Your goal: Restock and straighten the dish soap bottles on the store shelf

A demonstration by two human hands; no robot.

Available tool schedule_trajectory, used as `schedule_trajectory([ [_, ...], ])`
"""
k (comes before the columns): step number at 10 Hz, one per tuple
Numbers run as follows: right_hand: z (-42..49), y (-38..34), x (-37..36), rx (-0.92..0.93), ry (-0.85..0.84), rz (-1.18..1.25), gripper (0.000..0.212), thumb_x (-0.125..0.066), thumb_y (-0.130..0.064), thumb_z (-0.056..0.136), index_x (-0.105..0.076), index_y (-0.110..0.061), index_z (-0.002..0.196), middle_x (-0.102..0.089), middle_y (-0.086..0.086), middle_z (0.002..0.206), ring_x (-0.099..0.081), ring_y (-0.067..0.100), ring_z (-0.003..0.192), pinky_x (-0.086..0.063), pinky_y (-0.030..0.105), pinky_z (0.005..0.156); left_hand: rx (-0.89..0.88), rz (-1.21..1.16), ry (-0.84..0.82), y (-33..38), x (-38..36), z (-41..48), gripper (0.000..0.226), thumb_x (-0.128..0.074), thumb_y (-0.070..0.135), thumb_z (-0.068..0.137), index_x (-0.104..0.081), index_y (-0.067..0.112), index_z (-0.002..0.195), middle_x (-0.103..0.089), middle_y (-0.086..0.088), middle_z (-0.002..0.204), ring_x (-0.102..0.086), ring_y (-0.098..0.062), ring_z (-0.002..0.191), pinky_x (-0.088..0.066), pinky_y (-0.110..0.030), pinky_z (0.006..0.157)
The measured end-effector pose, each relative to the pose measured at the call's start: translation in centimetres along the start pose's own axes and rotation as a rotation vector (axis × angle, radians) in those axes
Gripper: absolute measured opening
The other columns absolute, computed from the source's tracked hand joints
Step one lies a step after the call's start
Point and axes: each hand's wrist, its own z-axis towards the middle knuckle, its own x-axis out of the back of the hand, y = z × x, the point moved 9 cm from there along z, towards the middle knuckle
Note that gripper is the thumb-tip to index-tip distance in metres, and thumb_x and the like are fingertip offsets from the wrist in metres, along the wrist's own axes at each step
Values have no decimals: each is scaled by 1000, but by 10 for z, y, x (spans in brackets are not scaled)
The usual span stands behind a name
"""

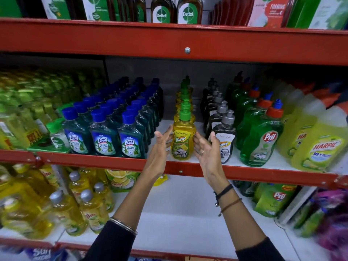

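Note:
A yellow Patanjali Super dish soap bottle [182, 140] with a green pump cap stands upright at the front of the middle shelf [188, 169], heading a single row of like bottles. My left hand [161, 146] is at its left side, fingers spread, fingertips touching or nearly touching the bottle. My right hand [207, 149] is at its right side, palm facing the bottle, fingers apart. Neither hand is closed around it.
Blue-capped Lizol bottles [103, 136] stand left of the row. Grey-capped dark Patanjali bottles [224, 140], green Pril bottles [261, 140] and yellow Harpic jugs [318, 146] stand to the right. Yellow bottles [75, 208] and green pouches [273, 200] fill the lower shelf. Dettol bottles [188, 12] stand above.

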Motion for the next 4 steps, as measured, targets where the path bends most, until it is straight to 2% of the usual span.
schedule_trajectory([
  [1,0,1,1,5,6,-1,68,-17,-58,93,-41,-15,140,-41,10,149,-37,21,138,-23,44,118,-5,7,-3,-1,0,-1,109,-7,103,37,-26,52,131,-38,-5,150,-40,-17,131,-30,-42,111],
  [3,0,0,-2,13,-7,0,68,-16,-59,93,-39,-17,141,-39,9,151,-34,20,139,-20,42,119,-17,40,26,0,2,-4,119,-7,102,41,-28,42,142,-40,-4,148,-41,-20,133,-31,-40,110],
  [4,-7,-5,1,75,-9,-64,66,-14,-58,93,-43,-20,139,-44,6,148,-39,14,135,-24,35,116,-47,70,112,1,4,-8,114,-8,99,52,-31,37,143,-39,0,149,-37,-17,136,-28,-39,113],
])
